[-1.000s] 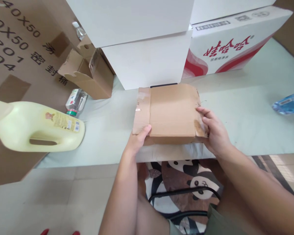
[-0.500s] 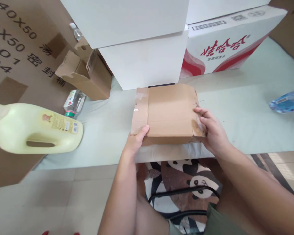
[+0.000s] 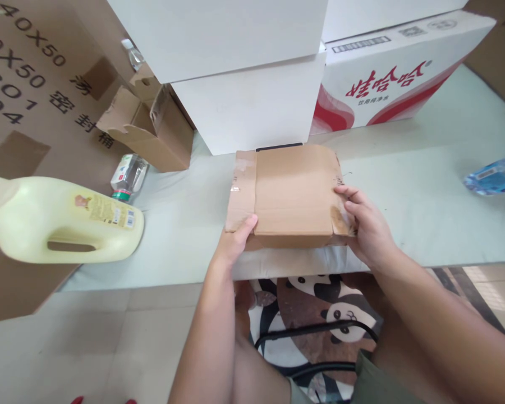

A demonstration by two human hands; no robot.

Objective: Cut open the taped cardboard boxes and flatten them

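A small brown cardboard box (image 3: 294,191) lies at the front of the cloth-covered table, its broad face up and side flaps spread at left and right. My left hand (image 3: 236,238) grips its near left corner, thumb on top of the flap crease and the other fingers hidden underneath. At the right end my right hand (image 3: 364,221) holds the worn, stained flap, with bent fingers along its edge. Behind the box the edge of a thin dark object (image 3: 279,147) shows; I cannot tell what it is.
White cartons (image 3: 252,106) stand behind, beside a red-and-white water carton (image 3: 387,84). To the left are a pale yellow jug (image 3: 29,224), a clear bottle (image 3: 129,175) and an open cardboard box (image 3: 168,134). A blue-labelled bottle (image 3: 494,175) lies at right. A panda-print stool (image 3: 315,320) sits below.
Both hands keep the same hold on the cardboard box, which has not visibly moved on the table. The whole view has shifted very slightly.
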